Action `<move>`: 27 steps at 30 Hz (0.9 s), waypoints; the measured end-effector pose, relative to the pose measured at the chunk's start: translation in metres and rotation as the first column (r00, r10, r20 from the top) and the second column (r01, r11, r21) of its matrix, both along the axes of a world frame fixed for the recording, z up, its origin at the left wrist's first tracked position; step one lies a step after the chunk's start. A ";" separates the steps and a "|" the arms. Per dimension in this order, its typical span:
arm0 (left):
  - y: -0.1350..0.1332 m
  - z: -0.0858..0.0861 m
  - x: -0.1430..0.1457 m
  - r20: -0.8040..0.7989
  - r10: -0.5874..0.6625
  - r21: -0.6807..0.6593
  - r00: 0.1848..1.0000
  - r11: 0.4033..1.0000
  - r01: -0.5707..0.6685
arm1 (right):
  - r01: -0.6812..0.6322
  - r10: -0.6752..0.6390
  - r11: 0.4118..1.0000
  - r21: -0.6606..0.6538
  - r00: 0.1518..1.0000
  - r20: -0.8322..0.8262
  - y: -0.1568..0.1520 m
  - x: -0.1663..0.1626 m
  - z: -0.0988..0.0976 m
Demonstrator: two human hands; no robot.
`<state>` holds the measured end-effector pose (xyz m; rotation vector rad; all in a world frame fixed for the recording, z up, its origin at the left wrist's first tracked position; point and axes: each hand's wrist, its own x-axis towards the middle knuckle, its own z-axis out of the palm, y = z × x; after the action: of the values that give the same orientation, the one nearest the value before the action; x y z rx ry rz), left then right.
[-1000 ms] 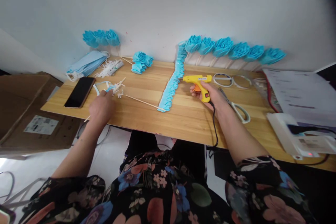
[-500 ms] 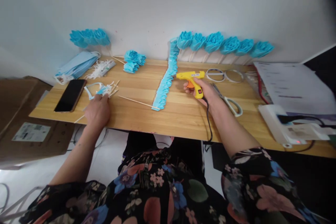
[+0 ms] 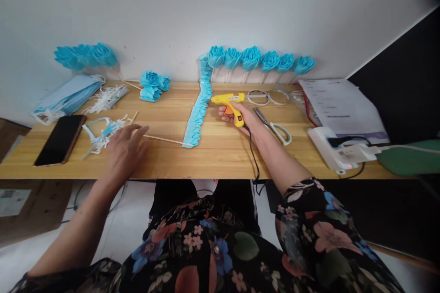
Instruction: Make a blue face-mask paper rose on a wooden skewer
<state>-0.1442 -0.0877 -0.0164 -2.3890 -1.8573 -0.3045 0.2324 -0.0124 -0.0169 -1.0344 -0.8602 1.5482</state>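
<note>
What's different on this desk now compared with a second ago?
The left hand has shifted right, from the white and blue scraps toward the thin stick; whether it touches the stick is unclear. The view has swung right too. The right hand still holds the yellow glue gun beside the pleated blue strip; the strip stayed put.

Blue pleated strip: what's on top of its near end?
The tip of a thin wooden stick lies across the blue pleated strip there; whatever is beneath the strip is hidden.

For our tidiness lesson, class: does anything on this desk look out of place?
Yes: loose white scraps lie scattered beside the phone, near the left hand; they look untidy against the even row of blue flowers at the back.
</note>
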 end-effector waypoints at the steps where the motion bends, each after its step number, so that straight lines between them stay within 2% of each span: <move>1: 0.002 -0.003 0.005 0.010 -0.085 -0.007 0.996 0.996 0.085 | -0.006 0.006 1.000 0.001 1.000 -0.001 0.000 0.000 0.000; 4: 0.013 -0.008 0.021 0.018 -0.288 -0.043 0.957 0.956 0.289 | -0.007 0.006 1.000 0.025 1.000 0.019 0.000 0.002 0.000; 6: 0.021 -0.008 0.029 0.038 -0.340 -0.047 0.940 0.939 0.342 | 0.002 -0.004 0.999 0.048 0.999 0.047 -0.001 0.003 -0.001; 10: 0.037 -0.004 0.044 0.068 -0.351 -0.052 0.934 0.934 0.355 | 0.003 -0.012 0.996 0.087 0.994 0.105 -0.002 0.002 0.001; 15: 0.060 -0.005 0.067 0.036 -0.354 -0.048 0.935 0.933 0.356 | -0.147 0.114 0.979 0.144 0.970 0.216 0.003 -0.001 0.010; 18: 0.079 -0.009 0.081 0.017 -0.351 -0.040 0.936 0.936 0.351 | -0.187 0.139 0.962 0.197 0.962 0.235 0.007 0.003 0.010; 23: 0.111 -0.013 0.096 0.005 -0.360 -0.052 0.933 0.932 0.360 | -0.090 0.057 0.975 0.203 0.985 0.163 0.002 0.014 -0.002; 27: 0.124 -0.017 0.098 0.058 -0.360 -0.039 0.931 0.931 0.362 | -0.054 0.029 0.983 0.178 0.989 0.144 -0.004 0.022 -0.007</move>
<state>-0.0465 0.0358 -0.0333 -2.7754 -1.4448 -0.3529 0.2542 -0.0159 -0.0241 -1.0068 -1.1065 1.4139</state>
